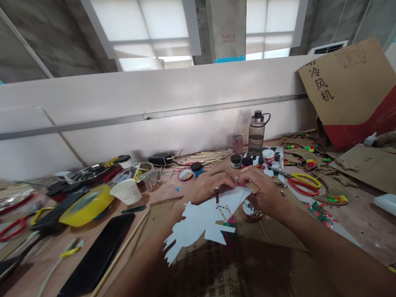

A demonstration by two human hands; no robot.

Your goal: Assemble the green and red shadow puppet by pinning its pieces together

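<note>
A white paper cutout with a jagged, leaf-like outline hangs below my hands, over the cardboard. My right hand is closed, pinching the cutout near its upper right corner. My left hand is closed at the upper edge, its fingertips meeting the right hand's; a small reddish bit shows between them. Thin gold and silver metal prongs stick out of the cutout's face. Just below the right hand sits a small round lid with metal pieces in it, partly covered by the hand and the paper.
Cardboard lies under the work. To the left are a black phone, yellow tape roll and paper cup. Behind stand paint jars and a water bottle. Scissors and woven pieces lie right.
</note>
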